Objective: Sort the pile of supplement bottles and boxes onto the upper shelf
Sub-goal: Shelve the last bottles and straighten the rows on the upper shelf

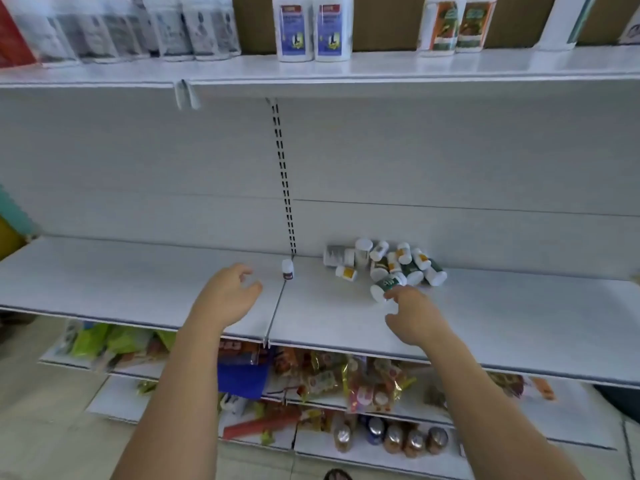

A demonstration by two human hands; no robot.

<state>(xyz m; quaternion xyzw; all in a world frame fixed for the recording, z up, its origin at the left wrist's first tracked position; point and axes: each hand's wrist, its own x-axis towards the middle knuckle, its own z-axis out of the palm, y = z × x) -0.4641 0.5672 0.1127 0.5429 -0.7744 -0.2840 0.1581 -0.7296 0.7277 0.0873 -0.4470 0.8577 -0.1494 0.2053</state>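
A pile of small white supplement bottles (pixel 398 263) lies on the white middle shelf (pixel 138 282), against the back wall. A green-labelled bottle (pixel 386 286) lies at the pile's front edge, and my right hand (pixel 414 315) touches it with a fingertip, fingers apart, not gripping. One small white bottle (pixel 287 269) stands alone near the slotted upright. My left hand (pixel 228 294) hovers open over the shelf to its left, holding nothing. The upper shelf (pixel 381 69) carries two tall white bottles (pixel 313 27) and two orange-labelled ones (pixel 457 24).
White pouches (pixel 138 27) fill the upper shelf's left part. The lower shelves hold snack packets (pixel 346 375) and several jars (pixel 394 438). A black slotted upright (pixel 284 174) splits the back wall.
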